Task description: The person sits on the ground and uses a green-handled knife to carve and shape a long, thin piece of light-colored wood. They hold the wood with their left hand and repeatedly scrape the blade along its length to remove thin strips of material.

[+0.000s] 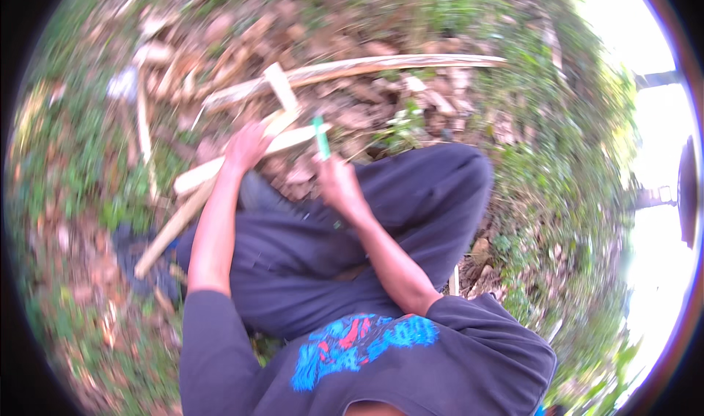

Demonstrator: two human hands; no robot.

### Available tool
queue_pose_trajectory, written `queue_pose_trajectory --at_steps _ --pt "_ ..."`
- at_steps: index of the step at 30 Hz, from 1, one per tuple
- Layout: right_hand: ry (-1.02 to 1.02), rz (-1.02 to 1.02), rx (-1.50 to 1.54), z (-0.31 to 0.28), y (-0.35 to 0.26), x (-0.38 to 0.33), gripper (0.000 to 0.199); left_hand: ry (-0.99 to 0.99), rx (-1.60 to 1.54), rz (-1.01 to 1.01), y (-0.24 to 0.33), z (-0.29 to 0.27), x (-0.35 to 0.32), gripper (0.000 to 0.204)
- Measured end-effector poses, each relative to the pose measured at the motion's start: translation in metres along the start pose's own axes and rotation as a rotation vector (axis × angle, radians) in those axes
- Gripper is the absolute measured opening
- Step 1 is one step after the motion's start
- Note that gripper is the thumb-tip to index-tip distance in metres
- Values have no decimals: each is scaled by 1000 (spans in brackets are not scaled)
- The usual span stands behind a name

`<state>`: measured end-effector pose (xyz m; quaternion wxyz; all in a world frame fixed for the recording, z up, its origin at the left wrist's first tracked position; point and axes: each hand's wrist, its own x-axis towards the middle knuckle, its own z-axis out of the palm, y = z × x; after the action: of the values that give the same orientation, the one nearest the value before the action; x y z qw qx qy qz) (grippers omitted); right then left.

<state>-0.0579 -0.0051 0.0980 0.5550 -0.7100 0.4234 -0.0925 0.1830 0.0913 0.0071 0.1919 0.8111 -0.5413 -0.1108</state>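
My left hand [247, 146] is closed over a long pale wooden stick [170, 234] that slants from the lower left up toward the middle. Beside that hand a second pale piece of wood [199, 175] crosses the stick and reaches right. A short flat piece of wood [280, 86] stands out at the stick's far end. In my right hand [339, 185], fingers wrapped round it, is a slim green object [321, 137] pointing away from me. Its kind is blurred, and its lower end is hidden in the fist. Its tip is close to the right end of the crossing piece.
Beyond my hands lies a long split strip of wood [396, 63]. Another thin strip [144, 126] is at the left. Dry leaves [367, 101] and grass [66, 181] cover the ground. My folded legs [425, 189] are just below my hands; dark cloth [143, 251] lies at the left.
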Motion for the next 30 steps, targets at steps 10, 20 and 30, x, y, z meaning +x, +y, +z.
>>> queue_pose_trajectory --at_steps 10,20,30 --pt "-38 188 316 -11 31 3 30 -4 61 -15 7 -10 -13 41" --pt "-56 177 359 -6 34 -1 30 -24 82 -154 1 -20 -47 43" --pt "-64 177 327 -11 34 -2 32 29 95 -161 4 -11 -49 47"
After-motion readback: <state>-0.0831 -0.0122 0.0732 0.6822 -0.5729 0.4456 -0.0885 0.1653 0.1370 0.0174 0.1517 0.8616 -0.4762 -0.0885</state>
